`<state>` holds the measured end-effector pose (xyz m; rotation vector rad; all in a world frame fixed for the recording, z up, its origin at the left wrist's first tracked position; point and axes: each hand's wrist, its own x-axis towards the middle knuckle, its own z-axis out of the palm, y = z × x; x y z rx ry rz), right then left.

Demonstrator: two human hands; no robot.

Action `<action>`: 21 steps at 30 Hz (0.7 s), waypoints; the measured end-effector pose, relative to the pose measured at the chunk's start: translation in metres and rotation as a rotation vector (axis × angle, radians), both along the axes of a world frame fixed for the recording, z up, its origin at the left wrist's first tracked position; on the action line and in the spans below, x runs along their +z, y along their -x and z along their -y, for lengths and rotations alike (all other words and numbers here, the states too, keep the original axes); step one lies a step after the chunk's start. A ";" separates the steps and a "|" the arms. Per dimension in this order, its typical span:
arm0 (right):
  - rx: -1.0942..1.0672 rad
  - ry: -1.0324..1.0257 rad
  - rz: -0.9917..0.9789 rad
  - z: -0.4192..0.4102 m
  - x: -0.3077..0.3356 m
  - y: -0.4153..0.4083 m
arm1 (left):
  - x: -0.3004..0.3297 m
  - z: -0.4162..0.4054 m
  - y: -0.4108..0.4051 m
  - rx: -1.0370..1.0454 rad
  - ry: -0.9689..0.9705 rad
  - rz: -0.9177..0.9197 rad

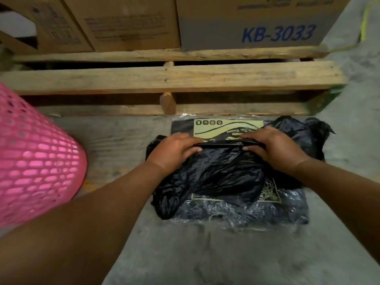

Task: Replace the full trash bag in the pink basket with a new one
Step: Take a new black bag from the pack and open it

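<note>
A crumpled black trash bag (218, 173) lies on a clear pack of black bags (236, 210) with a cream printed label, on the concrete floor. My left hand (174, 149) and my right hand (273, 147) each pinch the bag's upper edge, which is stretched between them. More black plastic (304, 132) bunches behind my right hand. The pink lattice basket (35, 157) stands at the left edge, apart from my hands; its inside is out of view.
A wooden pallet (174, 79) runs across just beyond the pack, loaded with cardboard boxes (246, 23). A small wooden block (167, 102) juts out under it. Bare concrete floor (205, 254) lies toward me.
</note>
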<state>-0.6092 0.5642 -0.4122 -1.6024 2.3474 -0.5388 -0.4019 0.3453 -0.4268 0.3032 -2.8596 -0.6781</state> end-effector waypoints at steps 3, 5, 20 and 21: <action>-0.001 0.086 0.022 0.010 0.031 -0.003 | 0.028 0.009 -0.004 0.041 -0.027 -0.045; -0.011 0.141 0.021 0.018 0.054 -0.005 | 0.051 0.020 -0.003 0.070 -0.034 -0.059; -0.257 0.228 -0.315 0.059 0.274 0.016 | 0.291 0.115 0.085 -0.206 0.074 -0.240; -0.274 0.233 -0.335 0.059 0.286 0.013 | 0.301 0.119 0.087 -0.232 0.086 -0.262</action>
